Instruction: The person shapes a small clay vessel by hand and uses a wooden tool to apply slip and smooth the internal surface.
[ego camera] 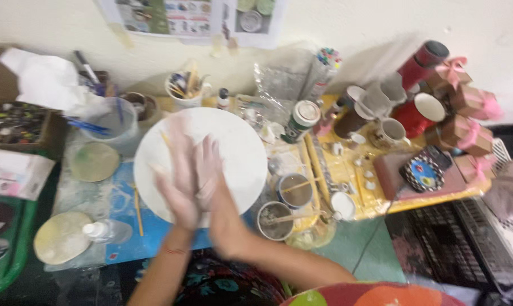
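In the head view, the left hand (177, 181) and right hand (211, 187) were blurred, pressed palm to palm with fingers stretched out, grasping nothing. They hovered over the near part of a round white disc (234, 141), which lay flat on the bench (347, 170). Whether they touched it I could not tell. Just right of the disc stood two small paint-smeared cups (285, 204) holding sticks.
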